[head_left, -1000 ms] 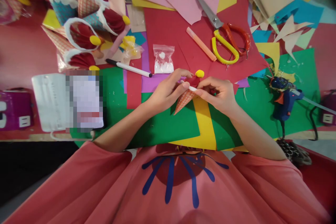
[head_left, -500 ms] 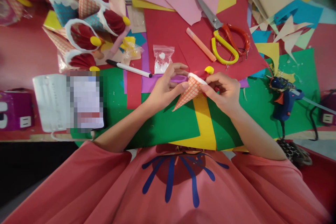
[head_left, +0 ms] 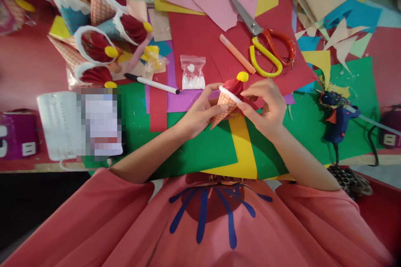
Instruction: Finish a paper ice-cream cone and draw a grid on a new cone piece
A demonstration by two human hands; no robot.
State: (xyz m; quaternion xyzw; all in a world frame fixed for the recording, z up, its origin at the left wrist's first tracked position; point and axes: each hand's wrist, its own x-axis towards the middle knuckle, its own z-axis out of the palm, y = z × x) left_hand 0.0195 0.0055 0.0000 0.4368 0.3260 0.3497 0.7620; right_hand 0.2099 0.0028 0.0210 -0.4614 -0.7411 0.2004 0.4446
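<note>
the checked cone (head_left: 226, 99) is btwn the two hands, held above the green sheet (head_left: 188, 152) on the table. its long axis runs on a slant: pointed tip down-left twd the person, open end up-right w/ a white rim (head_left: 229, 94), red filling (head_left: 233, 85) and a yellow ball (head_left: 242, 76) at the top.

l hand (head_left: 205, 110) is the nearer one to the cone's body: it's narrowed around the side, thumb in front, fingers mostly hidden behind. r hand (head_left: 265, 106) is at the rim's lower-right end, thumb tip against it, forefinger bent just above w/ a small gap (can't tell if it's really pinching). so from the r hand, the cone lies to the left, tip farthest off.

beyond the hands: small bag (head_left: 193, 81) of white bits, pen (head_left: 157, 85) to its left, scissors (head_left: 257, 29) up-right. glue gun (head_left: 337, 125) is well off right; similar cones (head_left: 102, 10) lie upper left.
</note>
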